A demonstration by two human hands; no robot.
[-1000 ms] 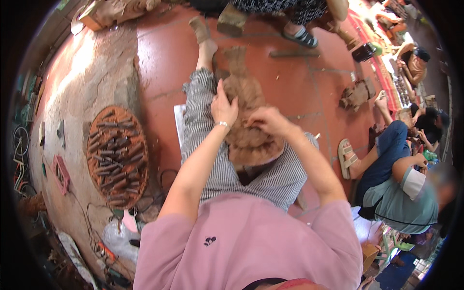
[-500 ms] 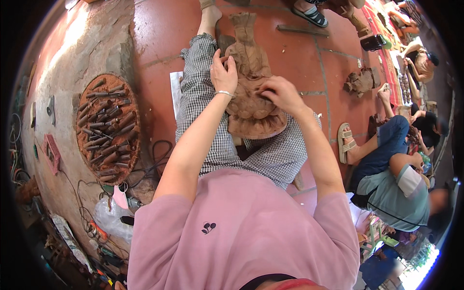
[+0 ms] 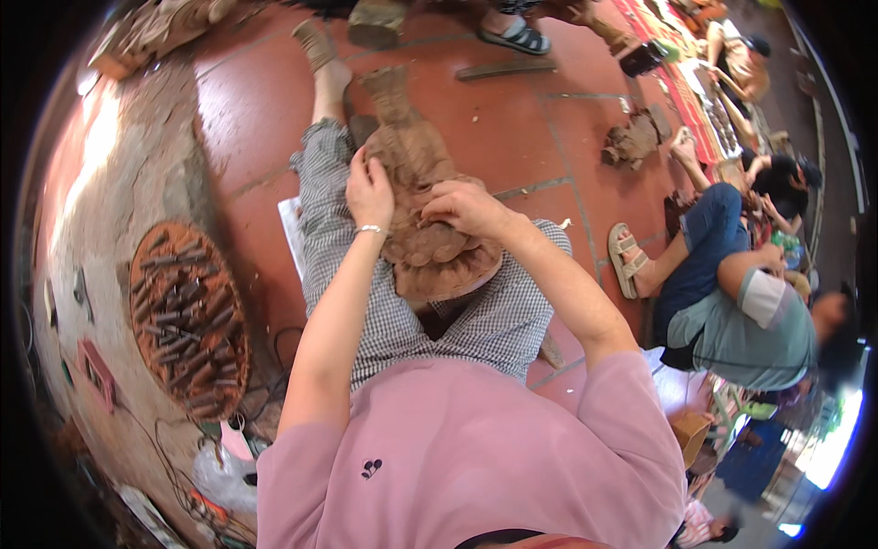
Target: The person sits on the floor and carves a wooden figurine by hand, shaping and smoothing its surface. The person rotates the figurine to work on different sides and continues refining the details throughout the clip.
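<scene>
A tall brown clay figure [image 3: 416, 174] rests on my lap, between my legs in checked trousers [image 3: 476, 320], its top pointing away from me. My left hand [image 3: 369, 192], with a thin bracelet at the wrist, lies flat against the figure's left side. My right hand [image 3: 465, 205] presses its bent fingers into the clay on the right side, above the ribbed, flared base [image 3: 439, 265]. Both hands touch the clay; neither lifts it.
A round tray of several dark modelling tools [image 3: 187, 316] sits at my left on a clay-smeared floor. A seated person in a grey shirt and blue trousers [image 3: 732, 311] is at my right. A lump of clay [image 3: 631, 142] lies on the red tiles beyond; other people's feet [image 3: 512, 37] are at the top.
The view has shifted a little. My right hand slid lower on the figure's right side and my left hand stayed pressed on its left.
</scene>
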